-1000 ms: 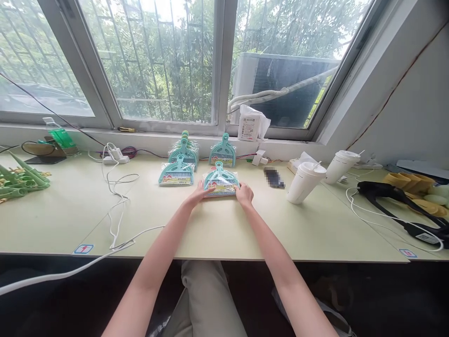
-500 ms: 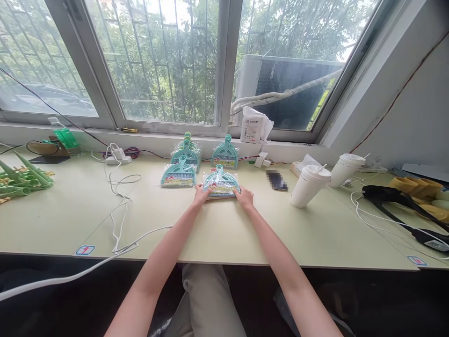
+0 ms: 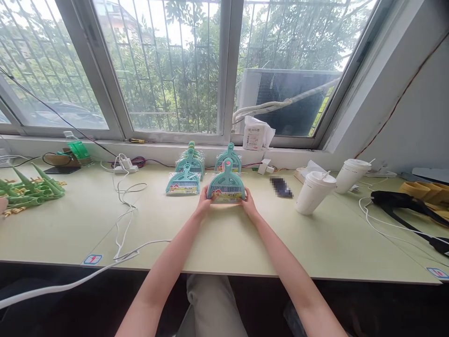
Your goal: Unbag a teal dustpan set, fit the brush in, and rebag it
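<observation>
A teal mini dustpan-and-brush set (image 3: 226, 183) in clear wrap stands upright on the table in front of me. My left hand (image 3: 204, 202) grips its lower left corner, and my right hand (image 3: 248, 203) grips the lower right, both closed on it. Just left of it stands another wrapped dustpan-and-brush set (image 3: 183, 180), apart from my hand. Behind that one, several more sets (image 3: 190, 159) form a row. A further set (image 3: 230, 152) is behind the held one, partly hidden by it.
Two white lidded cups (image 3: 315, 193) and a phone (image 3: 280, 187) lie to the right. White cables (image 3: 121, 224) trail across the table's left part. Green cone-shaped pieces (image 3: 31, 187) are at far left, with another person's fingertips (image 3: 3, 205) at the edge. A tissue pack (image 3: 254, 136) sits on the sill.
The held dustpan-and-brush set has tilted from leaning back to upright, still between both hands. The camera view has shifted slightly. Fingertips of another person have appeared at the far left.
</observation>
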`<control>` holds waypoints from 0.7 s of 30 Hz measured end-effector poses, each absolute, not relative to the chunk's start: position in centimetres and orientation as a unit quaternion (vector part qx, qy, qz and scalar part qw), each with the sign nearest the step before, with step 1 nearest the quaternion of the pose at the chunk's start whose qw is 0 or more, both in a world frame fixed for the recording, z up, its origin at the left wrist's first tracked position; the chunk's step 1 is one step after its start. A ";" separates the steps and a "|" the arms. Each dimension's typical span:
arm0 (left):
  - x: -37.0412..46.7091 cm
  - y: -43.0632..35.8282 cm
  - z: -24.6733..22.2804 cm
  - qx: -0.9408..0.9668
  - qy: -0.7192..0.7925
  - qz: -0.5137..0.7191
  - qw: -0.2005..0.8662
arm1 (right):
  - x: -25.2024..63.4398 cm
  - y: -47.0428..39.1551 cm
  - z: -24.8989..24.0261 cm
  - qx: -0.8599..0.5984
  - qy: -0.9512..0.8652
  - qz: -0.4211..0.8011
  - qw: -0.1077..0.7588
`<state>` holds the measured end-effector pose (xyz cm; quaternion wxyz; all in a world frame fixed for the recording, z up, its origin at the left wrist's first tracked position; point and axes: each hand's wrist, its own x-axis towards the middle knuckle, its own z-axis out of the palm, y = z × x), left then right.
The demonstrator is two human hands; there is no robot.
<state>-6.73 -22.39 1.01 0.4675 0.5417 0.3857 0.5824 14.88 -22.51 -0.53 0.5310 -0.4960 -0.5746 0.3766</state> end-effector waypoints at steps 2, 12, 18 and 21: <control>-7.0 -22.5 1.0 0.559 0.370 0.580 0.463 | 14.9 -23.0 -0.2 -0.486 -0.582 0.362 0.542; -7.9 -22.3 1.8 0.634 0.428 0.530 0.367 | 15.5 -23.6 0.5 -0.456 -0.666 0.278 0.521; -7.1 -21.6 1.4 0.607 0.486 0.554 0.295 | 15.2 -21.2 -0.2 -0.492 -0.647 0.228 0.536; -6.5 -19.3 1.1 0.616 0.492 0.557 0.261 | 15.2 -19.0 -0.2 -0.497 -0.652 0.203 0.536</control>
